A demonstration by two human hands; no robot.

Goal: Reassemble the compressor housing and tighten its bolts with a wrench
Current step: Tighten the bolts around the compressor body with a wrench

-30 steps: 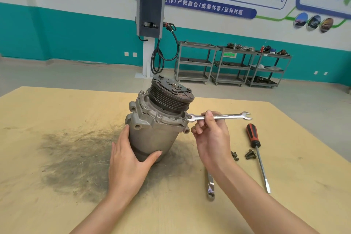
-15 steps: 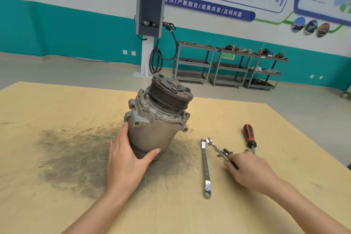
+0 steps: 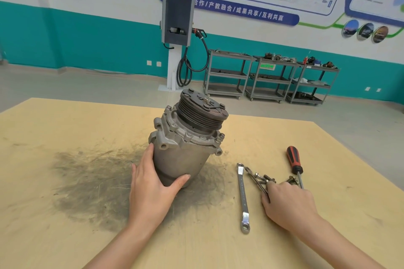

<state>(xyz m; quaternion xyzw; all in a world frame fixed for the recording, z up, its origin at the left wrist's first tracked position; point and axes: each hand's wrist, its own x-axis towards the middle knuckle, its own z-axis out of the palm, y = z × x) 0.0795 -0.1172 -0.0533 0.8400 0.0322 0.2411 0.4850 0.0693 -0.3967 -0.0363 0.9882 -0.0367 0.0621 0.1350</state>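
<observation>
1. Looking down at our table (image 3: pixel 65 236), we've got the compressor (image 3: pixel 185 137) sitting near the middle, tilted so the pulley end leans off toward 1 o'clock, base resting on a dark greasy smudge (image 3: pixel 91 181).
2. Our left hand (image 3: pixel 153 188) is wrapped around the lower body of the compressor, fingers up the 9 o'clock side and thumb hooked across the front, so it's gripping the housing.
3. Our right hand (image 3: pixel 288 201) is down on the table at about 4 o'clock from the compressor, fingers curled over the near end of a small open-end wrench (image 3: pixel 254 178). Looks like a pinch on it, with the wrench lying low against the table.
4. A second, longer wrench (image 3: pixel 243 199) lies flat just at 9 o'clock of that hand, ring end pointing toward us, not touched.
5. A few loose bolts (image 3: pixel 267 178) sit right by our right fingertips, touching or nearly touching the small wrench.
6. A red-and-black screwdriver (image 3: pixel 294 159) lies at 1 o'clock of the right hand, handle away from us.
7. Bolt heads are visible around the compressor's flange; can't tell how tight they are.
</observation>
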